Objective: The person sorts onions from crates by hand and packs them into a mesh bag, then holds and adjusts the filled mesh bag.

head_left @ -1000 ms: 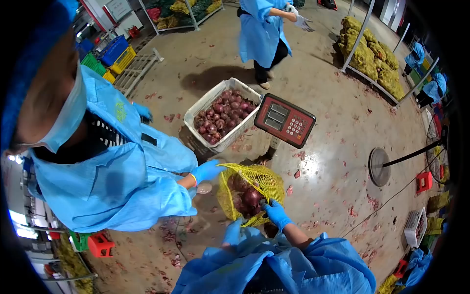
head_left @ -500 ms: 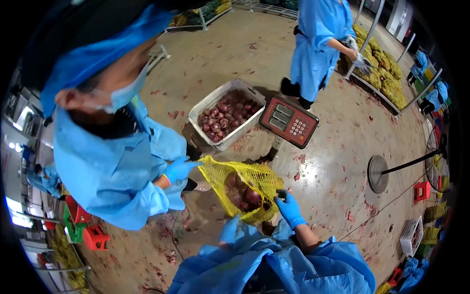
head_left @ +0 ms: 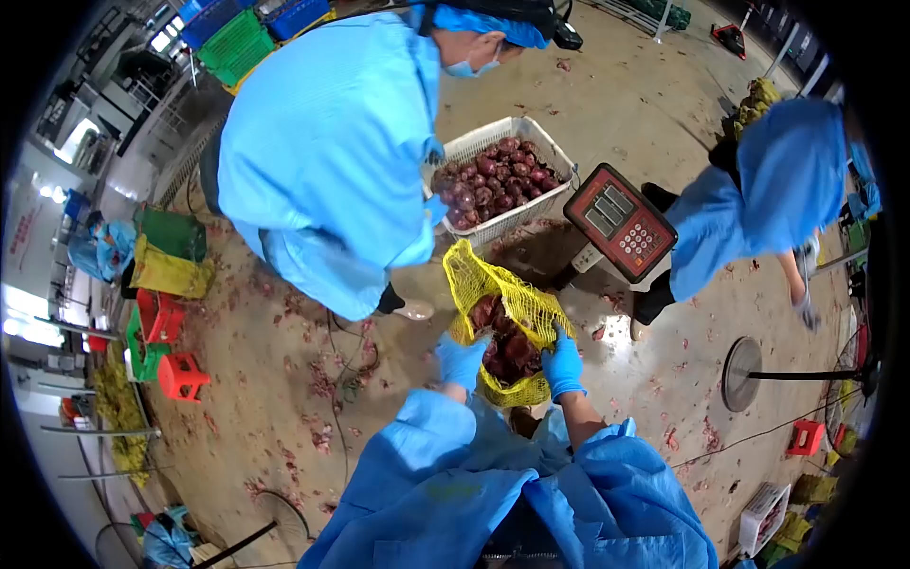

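Observation:
A yellow mesh bag (head_left: pixel 533 305) with red onions (head_left: pixel 512 353) inside hangs in front of me, its mouth spread wide. My left hand (head_left: pixel 462 361), in a blue glove, grips the bag's left rim. On the opposite side my gloved right hand (head_left: pixel 563 366) is closed on the rim too. Just beyond the bag stands a white plastic crate (head_left: pixel 502 224) full of red onions (head_left: pixel 498 180). A co-worker in a blue gown (head_left: pixel 332 152) bends over it with both hands at its left side.
A red scale display (head_left: pixel 621 223) on a post stands right of the crate. Another person in blue (head_left: pixel 791 180) is at the right. Red stools (head_left: pixel 182 376) sit at left, a round stand base (head_left: pixel 741 374) at right. Onion skins and a cable (head_left: pixel 336 408) lie on the floor.
The co-worker has let go of the bag and bent down to the crate. My left hand has come up onto the bag's rim. The other person has moved right, and my view has shifted.

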The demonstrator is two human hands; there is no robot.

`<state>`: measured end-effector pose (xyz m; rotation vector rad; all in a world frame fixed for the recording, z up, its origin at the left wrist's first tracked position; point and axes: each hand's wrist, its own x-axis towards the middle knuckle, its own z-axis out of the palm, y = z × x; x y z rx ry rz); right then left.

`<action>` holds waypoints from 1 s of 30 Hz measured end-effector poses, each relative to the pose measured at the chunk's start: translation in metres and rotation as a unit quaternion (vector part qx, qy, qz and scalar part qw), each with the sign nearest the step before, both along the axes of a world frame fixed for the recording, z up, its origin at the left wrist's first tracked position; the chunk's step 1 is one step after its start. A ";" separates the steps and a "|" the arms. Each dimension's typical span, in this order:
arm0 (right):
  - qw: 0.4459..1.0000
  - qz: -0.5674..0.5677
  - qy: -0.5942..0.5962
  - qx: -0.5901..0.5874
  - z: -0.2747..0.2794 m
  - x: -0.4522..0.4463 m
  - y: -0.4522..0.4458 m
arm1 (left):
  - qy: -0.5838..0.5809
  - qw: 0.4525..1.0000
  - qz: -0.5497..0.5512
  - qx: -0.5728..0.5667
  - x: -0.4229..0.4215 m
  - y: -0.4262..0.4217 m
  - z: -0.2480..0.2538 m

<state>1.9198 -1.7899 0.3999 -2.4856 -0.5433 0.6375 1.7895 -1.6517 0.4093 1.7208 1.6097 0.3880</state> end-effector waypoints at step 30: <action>0.780 -0.511 0.202 0.298 -0.070 0.103 -0.224 | -0.254 0.937 -0.117 -0.209 0.014 -0.080 0.063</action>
